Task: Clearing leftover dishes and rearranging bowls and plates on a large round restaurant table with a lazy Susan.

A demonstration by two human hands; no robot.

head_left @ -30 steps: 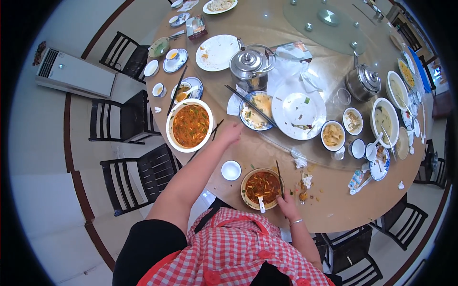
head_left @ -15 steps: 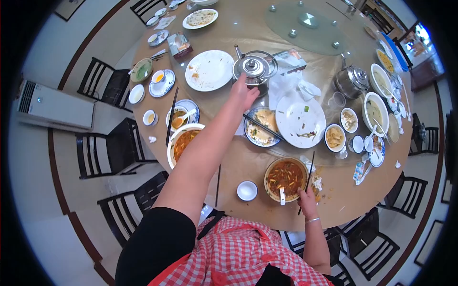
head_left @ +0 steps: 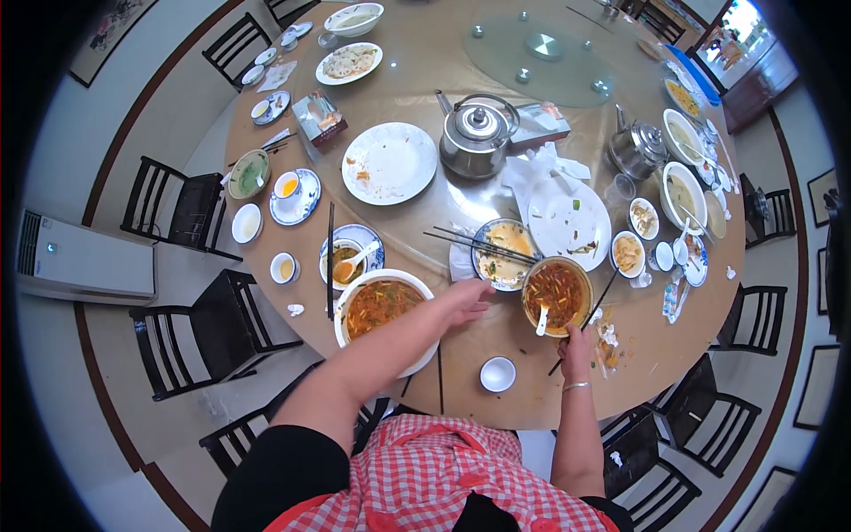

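My right hand grips the near rim of a brownish bowl of reddish soup with a white spoon in it. A dark chopstick runs past the same hand; I cannot tell if the fingers hold it. My left hand is open and empty, fingers stretched out, just left of that bowl. Beyond it, several chopsticks lie across a blue-rimmed plate of leftovers. Under my left forearm stands a larger white bowl of red soup, partly hidden. A small white bowl sits nearer me.
A steel kettle stands beyond, beside a large used plate. Another large plate lies behind the soup bowl, with crumpled tissues. A second kettle is farther right. Food scraps lie beside my right hand.
My left hand has come back from the kettle toward the near side. The soup bowl in my right hand has moved away from me, closer to the plates. The chopsticks on the plate lie more spread.
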